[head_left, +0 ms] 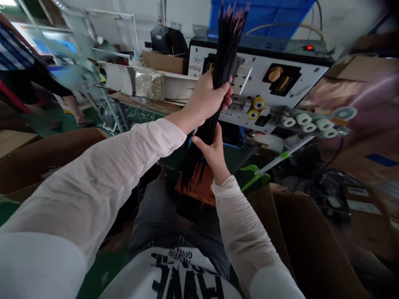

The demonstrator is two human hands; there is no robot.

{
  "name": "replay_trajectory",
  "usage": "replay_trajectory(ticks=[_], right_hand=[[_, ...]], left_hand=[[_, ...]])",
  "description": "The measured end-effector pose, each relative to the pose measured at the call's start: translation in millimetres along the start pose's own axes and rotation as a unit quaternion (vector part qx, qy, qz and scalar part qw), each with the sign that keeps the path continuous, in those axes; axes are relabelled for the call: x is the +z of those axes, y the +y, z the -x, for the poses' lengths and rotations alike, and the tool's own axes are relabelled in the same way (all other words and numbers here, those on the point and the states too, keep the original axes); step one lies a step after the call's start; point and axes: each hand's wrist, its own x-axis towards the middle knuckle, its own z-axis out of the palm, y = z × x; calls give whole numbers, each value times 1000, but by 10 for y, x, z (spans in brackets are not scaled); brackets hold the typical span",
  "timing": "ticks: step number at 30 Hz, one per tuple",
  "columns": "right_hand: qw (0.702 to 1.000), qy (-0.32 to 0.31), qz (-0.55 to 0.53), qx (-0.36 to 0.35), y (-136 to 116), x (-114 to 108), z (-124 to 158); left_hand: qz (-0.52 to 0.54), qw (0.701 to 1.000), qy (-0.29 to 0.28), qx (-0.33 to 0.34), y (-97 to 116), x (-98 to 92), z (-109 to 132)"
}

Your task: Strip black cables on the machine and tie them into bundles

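A thick bundle of black wires (227,54) with pinkish tips at the top stands almost upright, leaning slightly, in front of me. My left hand (209,94) is wrapped around its upper middle. Lower down, my right hand (213,150) grips the same bundle, thumb on the near side and fingers hidden behind it. The bundle's lower ends fan out above an orange-red surface (199,182) between my knees. Behind the bundle is a white-fronted machine (252,85) with gold-coloured knobs and yellow rollers (257,107).
Open cardboard boxes flank me at left (62,153) and right (299,224). White rollers (308,122) and a bar with a green clamp (284,155) jut out at the right. A blue crate (262,18) sits on the machine. Another person (25,62) stands at far left.
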Motion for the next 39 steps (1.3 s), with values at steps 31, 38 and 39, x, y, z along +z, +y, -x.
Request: replay_trajectory(ticks=[31, 38, 39], right_hand=[[928, 87, -116, 343, 1816, -214, 1398], [917, 176, -114, 339, 1971, -280, 1406], [919, 171, -98, 342, 1981, -282, 1423]], left_hand=[[77, 994, 65, 34, -151, 375, -446], [95, 992, 39, 68, -127, 382, -433], [102, 992, 30, 75, -130, 380, -432]])
